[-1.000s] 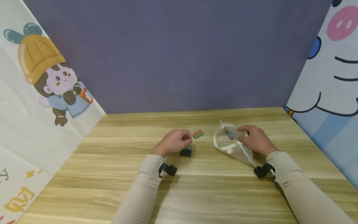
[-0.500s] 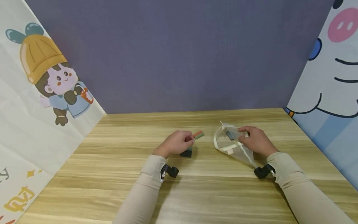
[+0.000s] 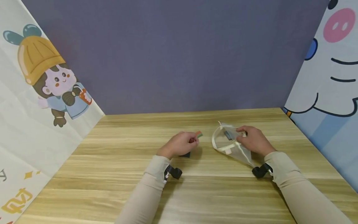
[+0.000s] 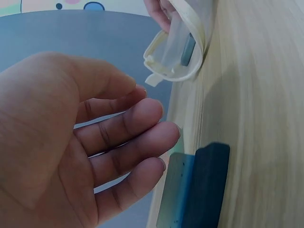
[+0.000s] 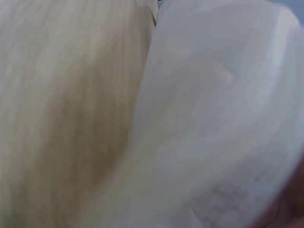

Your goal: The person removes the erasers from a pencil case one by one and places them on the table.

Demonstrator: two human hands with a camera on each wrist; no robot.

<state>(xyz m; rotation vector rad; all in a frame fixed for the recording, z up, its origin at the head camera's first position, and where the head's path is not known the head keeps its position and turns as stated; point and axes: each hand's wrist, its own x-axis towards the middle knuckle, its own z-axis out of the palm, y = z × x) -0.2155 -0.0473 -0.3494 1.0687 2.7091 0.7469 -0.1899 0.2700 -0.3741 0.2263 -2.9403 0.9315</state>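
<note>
My left hand [image 3: 180,143] hovers over the table with fingers loosely bent and nothing held between thumb and fingertips in the left wrist view. Just past its fingertips lies a small red-and-green block [image 3: 199,134], partly covered by the hand. Below the hand sits a dark block [image 4: 206,185] with a paler greenish side, mostly covered in the head view. My right hand [image 3: 254,140] pinches the edge of a translucent whitish pouch [image 3: 242,153] with cream trim, its mouth spread toward the left. A blue-grey piece [image 3: 227,135] lies inside the pouch.
The wood-grain table [image 3: 117,174] ends at a grey-purple panel [image 3: 179,56] behind. Cartoon-printed sheets stand on the left [image 3: 16,124] and right [image 3: 335,93]. Each wrist wears a black camera mount.
My left hand has moved right and slightly forward, from beside the dark block to the red-and-green block, covering more of both. My right hand keeps its place on the pouch.
</note>
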